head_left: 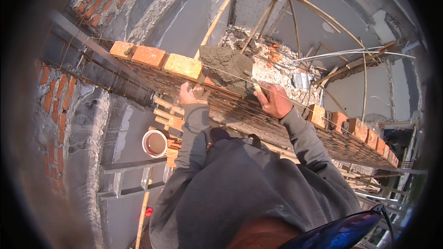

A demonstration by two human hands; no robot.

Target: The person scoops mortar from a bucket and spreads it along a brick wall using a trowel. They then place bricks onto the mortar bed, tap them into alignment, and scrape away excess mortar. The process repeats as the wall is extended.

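Left of and below the heap of wet grey mortar (224,61), a round white bucket (144,144) sits, presumably for easy reach. Just left of the heap lies a yellow-orange rectangular clay brick (183,67); the left hand (189,94) is at its near side, perhaps for steadying, though I cannot tell whether those fingers grip. A thin pale string (228,73) crosses before the heap, probably an alignment guide. Just right, the right hand (276,101) has fingers wrapped around a pale handle (257,87), likely for control.
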